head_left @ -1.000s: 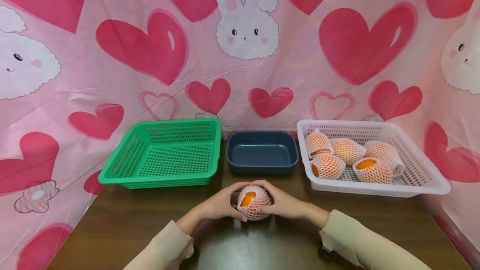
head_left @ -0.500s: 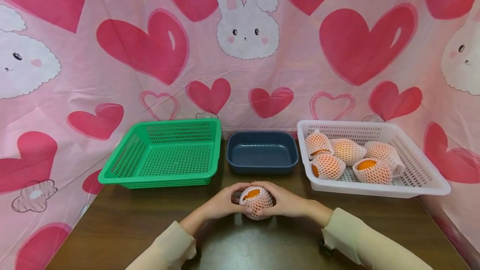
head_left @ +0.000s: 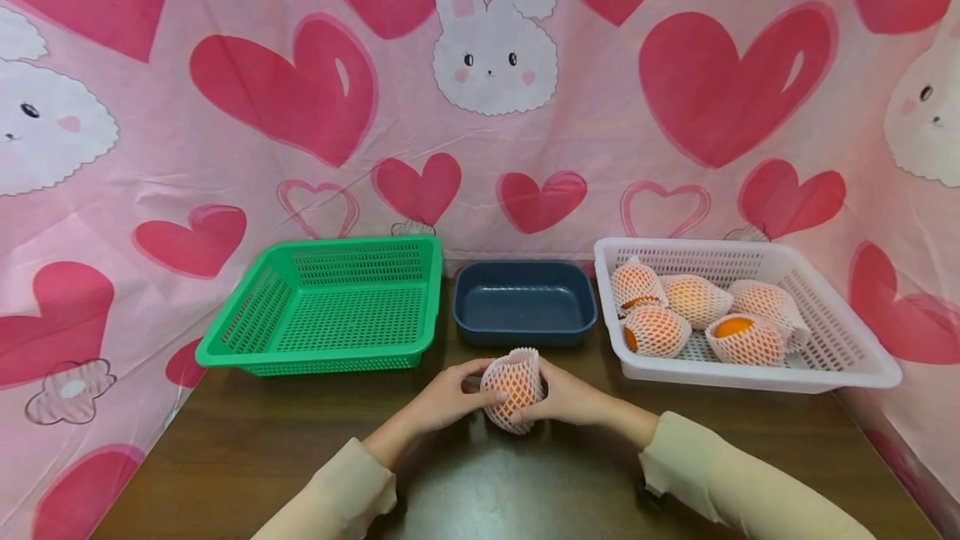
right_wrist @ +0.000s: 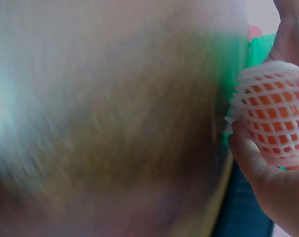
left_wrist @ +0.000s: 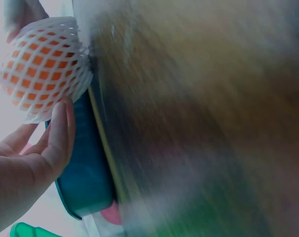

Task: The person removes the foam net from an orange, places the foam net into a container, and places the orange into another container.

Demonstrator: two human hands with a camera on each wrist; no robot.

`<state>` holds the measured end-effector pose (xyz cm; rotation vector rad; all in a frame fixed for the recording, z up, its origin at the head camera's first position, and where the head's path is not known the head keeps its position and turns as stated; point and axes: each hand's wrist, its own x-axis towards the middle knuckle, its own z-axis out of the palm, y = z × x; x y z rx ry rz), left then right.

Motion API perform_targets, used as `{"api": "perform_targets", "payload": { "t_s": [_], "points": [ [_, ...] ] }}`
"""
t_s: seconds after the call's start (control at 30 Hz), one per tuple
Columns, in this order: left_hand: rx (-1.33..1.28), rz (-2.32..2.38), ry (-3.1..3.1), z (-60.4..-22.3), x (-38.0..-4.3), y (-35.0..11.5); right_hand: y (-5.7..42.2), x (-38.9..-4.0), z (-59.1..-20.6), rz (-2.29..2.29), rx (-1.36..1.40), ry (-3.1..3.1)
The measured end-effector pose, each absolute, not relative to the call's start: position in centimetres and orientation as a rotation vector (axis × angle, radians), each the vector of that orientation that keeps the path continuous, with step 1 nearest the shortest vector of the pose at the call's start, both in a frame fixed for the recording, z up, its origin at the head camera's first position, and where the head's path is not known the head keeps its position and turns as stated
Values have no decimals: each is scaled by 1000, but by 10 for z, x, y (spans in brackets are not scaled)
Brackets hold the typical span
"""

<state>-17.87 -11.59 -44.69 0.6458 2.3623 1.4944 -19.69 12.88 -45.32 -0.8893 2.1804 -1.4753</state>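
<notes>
Head: left grip (head_left: pixel 447 400), right grip (head_left: pixel 573 397) clasping netted fruit (head_left: pixel 517 382); bare patch now hidden.

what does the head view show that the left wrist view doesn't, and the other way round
Only the head view shows the white basket with five netted fruits, the printed rabbits and the sleeves. The left wrist view adds no new thing I can make out, only a low close-up of the held fruit. Both show that fruit, both hands, the blue tray, green basket and table.
</notes>
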Motion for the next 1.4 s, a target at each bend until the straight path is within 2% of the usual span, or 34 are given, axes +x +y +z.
{"api": "perform_targets", "payload": {
  "t_s": [0.13, 0.3, 0.63, 1.1, 1.4],
  "points": [
    [650, 1432, 2392, -446, -179, -118, 125, -196, -457, -1623, -746, 1984],
    [665, 1418, 2395, -447, -178, -118, 121, -194, -460, -1656, -728, 1899],
    [660, 1351, 2448, -445, -179, -118, 119, -198, -451, -1607, -775, 2136],
    [635, 1393, 2426, -442, -178, -121, 114, -196, -445, -1512, -676, 2434],
    [605, 1397, 2440, -442, -175, -122, 113, -198, -439, -1530, -712, 2425]
  ]
}}
